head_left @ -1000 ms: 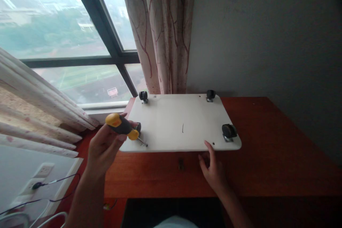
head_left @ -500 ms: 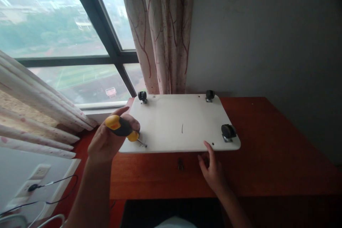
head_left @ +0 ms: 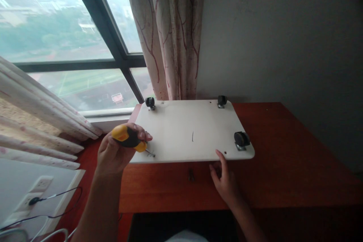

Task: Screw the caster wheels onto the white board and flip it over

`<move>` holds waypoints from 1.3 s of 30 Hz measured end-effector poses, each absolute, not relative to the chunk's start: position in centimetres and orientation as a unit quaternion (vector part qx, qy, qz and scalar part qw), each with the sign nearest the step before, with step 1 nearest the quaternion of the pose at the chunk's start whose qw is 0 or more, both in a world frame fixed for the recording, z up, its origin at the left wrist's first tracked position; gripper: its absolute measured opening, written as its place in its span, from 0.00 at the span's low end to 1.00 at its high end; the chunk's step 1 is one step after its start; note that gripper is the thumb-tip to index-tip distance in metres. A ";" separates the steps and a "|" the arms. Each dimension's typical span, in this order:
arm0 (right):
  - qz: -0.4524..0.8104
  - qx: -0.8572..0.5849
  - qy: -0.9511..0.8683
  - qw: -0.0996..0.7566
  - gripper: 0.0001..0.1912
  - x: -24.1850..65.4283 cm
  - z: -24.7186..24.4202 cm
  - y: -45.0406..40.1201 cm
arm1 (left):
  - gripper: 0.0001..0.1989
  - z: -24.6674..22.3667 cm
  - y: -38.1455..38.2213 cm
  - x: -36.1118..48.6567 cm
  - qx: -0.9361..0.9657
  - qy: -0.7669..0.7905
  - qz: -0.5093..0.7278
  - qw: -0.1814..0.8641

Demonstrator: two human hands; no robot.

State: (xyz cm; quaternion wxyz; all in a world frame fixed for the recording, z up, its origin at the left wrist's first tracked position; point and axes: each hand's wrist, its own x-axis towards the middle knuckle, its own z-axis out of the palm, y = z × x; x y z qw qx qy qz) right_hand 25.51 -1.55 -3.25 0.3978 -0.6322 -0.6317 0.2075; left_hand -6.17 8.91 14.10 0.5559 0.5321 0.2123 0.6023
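In the head view, a flat white board with rounded corners (head_left: 176, 124) lies on a red-brown wooden table (head_left: 286, 147); I take the middle of this board as the centre of the clock. The person's left hand (head_left: 113, 155) is between eight and nine o'clock, and its fingers are wrapped around the handle of a yellow and black screwdriver (head_left: 126, 137). The thin metal shaft (head_left: 149, 152) of this tool points down toward four o'clock, and its end is at the eight o'clock part of the board; what exactly it meets there is too small to tell. The right hand (head_left: 225, 181) is between four and five o'clock, at the front edge. Its index finger (head_left: 222, 158) is stretched out, with the tip on the board, just beside a small dark hole (head_left: 225, 152). The thumb stands apart from this finger; whether the other fingers, partly hidden, grasp the edge from underneath, I cannot tell.

Black caster wheels stand on the board: a far-left wheel (head_left: 149, 102) at ten o'clock, a far-right wheel (head_left: 222, 100) at two, and a near-right wheel (head_left: 242, 138) between three and four. A pale curtain with reddish branches (head_left: 176, 38) hangs between eleven and twelve o'clock.
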 end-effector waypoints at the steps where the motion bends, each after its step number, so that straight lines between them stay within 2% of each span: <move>1: 0.206 -0.633 -0.632 0.398 0.29 25.5 -3.2 -1.5 | 0.21 14.2 8.9 -6.0 0.528 0.211 0.606 0.556; 5: 0.203 -0.630 -0.633 0.401 0.29 25.6 -3.5 -1.5 | 0.21 14.8 8.6 -5.1 0.518 0.227 0.621 0.542; 13: 0.204 -0.630 -0.630 0.405 0.29 25.5 -3.5 -1.5 | 0.21 16.1 7.8 -3.7 0.491 0.291 0.689 0.447; 18: 0.197 -0.628 -0.631 0.411 0.29 25.5 -3.7 -1.5 | 0.27 16.2 8.0 -3.9 0.455 0.286 0.678 0.502; 22: 0.192 -0.627 -0.630 0.415 0.28 25.6 -4.1 -1.3 | 0.15 16.6 7.6 -3.6 0.476 0.310 0.696 0.439; 24: 0.196 -0.627 -0.627 0.419 0.28 25.6 -4.3 -1.3 | 0.14 16.8 7.6 -3.3 0.488 0.315 0.700 0.414; 27: 0.196 -0.628 -0.623 0.423 0.28 25.5 -4.5 -1.2 | 0.17 16.8 7.8 -3.2 0.489 0.304 0.692 0.435; 31: 0.185 -0.632 -0.621 0.426 0.26 25.2 -4.4 -1.1 | 0.29 16.7 8.0 -3.6 0.470 0.299 0.680 0.477; 37: 0.184 -0.628 -0.618 0.436 0.25 25.1 -4.4 -1.1 | 0.14 17.0 7.4 -3.3 0.501 0.319 0.697 0.402; 39: 0.185 -0.631 -0.616 0.435 0.26 25.1 -4.5 -1.1 | 0.15 17.1 7.4 -3.1 0.499 0.310 0.704 0.398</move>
